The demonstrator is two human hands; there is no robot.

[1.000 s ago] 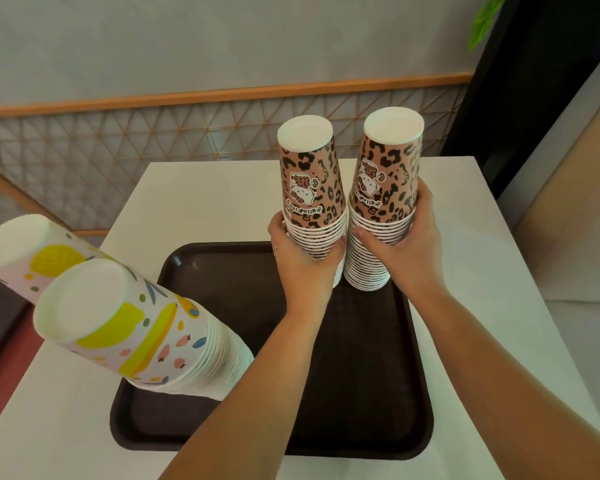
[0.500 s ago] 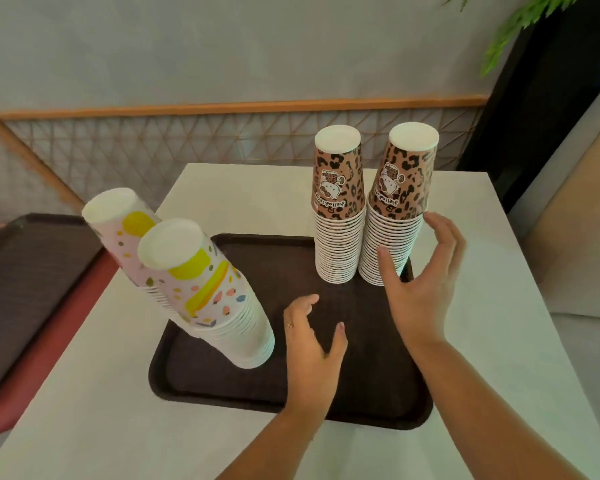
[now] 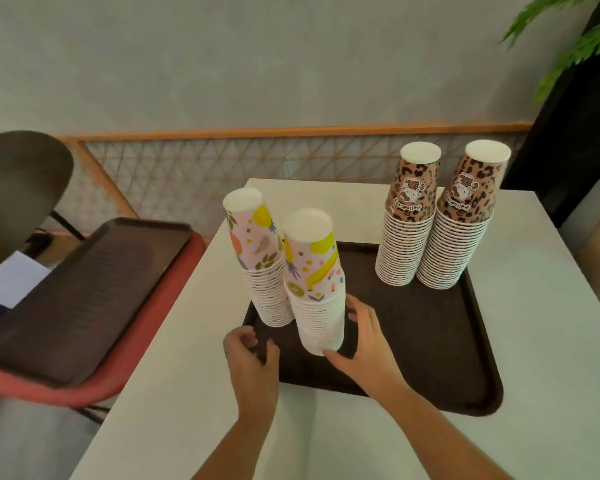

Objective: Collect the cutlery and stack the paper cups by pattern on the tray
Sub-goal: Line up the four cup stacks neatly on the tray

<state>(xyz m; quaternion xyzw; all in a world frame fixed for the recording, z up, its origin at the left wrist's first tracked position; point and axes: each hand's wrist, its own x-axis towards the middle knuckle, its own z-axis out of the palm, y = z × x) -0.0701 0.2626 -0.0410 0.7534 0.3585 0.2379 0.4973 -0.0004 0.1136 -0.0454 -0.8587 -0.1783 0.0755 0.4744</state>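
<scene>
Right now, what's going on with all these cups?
A person is sorting paper cups by pattern on a brown tray. Two leopard stacks stand upside down at its far right. Both hands reach for the nearer fruit stack: right hand open beside its base, left hand curled nearby.

The near fruit stack [image 3: 317, 292] hides part of the far fruit stack [image 3: 262, 268].

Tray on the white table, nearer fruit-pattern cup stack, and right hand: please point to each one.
tray [image 3: 426, 344], head view, bare dark floor of the tray.
nearer fruit-pattern cup stack [image 3: 317, 289], head view, side of the stack.
right hand [image 3: 368, 344], head view, back of the hand.
</scene>
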